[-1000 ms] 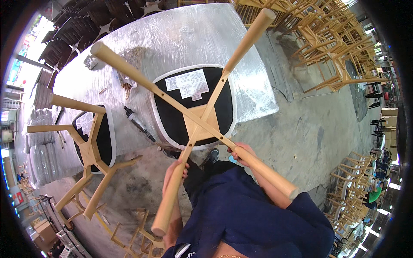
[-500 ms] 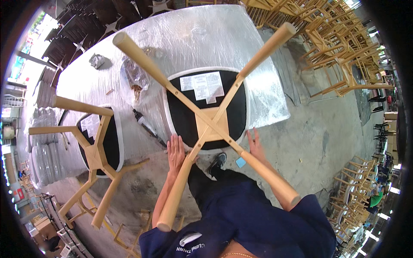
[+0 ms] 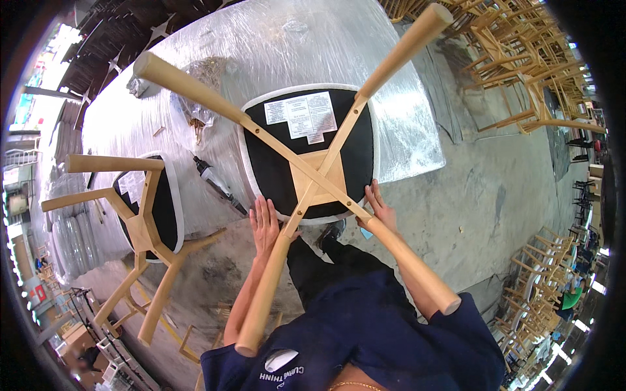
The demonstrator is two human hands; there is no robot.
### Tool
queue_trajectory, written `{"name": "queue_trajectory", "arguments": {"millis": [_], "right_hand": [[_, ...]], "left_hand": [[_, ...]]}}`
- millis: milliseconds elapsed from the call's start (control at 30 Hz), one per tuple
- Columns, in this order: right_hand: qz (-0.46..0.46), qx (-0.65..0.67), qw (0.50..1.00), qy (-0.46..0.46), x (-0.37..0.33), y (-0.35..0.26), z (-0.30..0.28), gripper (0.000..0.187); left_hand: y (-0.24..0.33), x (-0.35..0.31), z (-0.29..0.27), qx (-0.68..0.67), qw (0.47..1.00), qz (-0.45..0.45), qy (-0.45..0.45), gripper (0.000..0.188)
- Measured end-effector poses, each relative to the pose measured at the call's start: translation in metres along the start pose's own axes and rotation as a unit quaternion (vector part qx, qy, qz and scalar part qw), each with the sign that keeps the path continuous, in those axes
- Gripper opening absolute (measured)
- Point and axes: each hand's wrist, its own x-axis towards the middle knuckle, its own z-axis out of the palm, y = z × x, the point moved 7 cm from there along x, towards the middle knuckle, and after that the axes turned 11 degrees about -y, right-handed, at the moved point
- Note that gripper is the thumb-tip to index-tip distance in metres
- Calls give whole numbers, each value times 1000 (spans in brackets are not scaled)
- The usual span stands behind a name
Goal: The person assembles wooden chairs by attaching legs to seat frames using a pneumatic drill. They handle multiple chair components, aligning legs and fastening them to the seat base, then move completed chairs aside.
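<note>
An upside-down chair (image 3: 318, 174) with a black seat underside, white seat edge and crossed wooden legs lies in front of me on a plastic-wrapped surface (image 3: 339, 39). At the near left of its seat edge is my left hand (image 3: 263, 225), its fingers stretched out and pressed against the rim. My right hand (image 3: 381, 210) is closed around the near right edge, fingers along the rim and thumb lower down; part of it is hidden by a leg. White printed labels (image 3: 303, 117) are on the seat underside.
To the left a second upturned chair (image 3: 143, 225) rests on the wrapped surface. A black and grey power screwdriver (image 3: 218, 186) lies between the chairs, near a clear plastic bag (image 3: 195, 107) of hardware. Wooden chair frames (image 3: 515, 58) are stacked at far right; more chairs (image 3: 538, 280) stand below them.
My right hand's fingers have gone from spread to closed at the seat edge. The chair's far legs appear farther apart and higher in view, while my head view has shifted slightly.
</note>
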Motion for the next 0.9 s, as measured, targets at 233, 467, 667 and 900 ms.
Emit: {"name": "queue_trajectory", "arguments": {"millis": [233,467,667,900], "right_hand": [[67,107,992,17,-1,-14,18,137],[35,-4,999,-31,1,3,11,142],[66,-10,998,3,3,-8,12,141],[37,-11,999,-7,10,7,-11,131]], "left_hand": [[-14,-1,-16,-14,996,68,51,110],[-1,2,-11,-2,996,42,80,116],[-10,-4,-4,-8,997,48,52,109],[16,-8,11,-58,995,-18,78,101]]}}
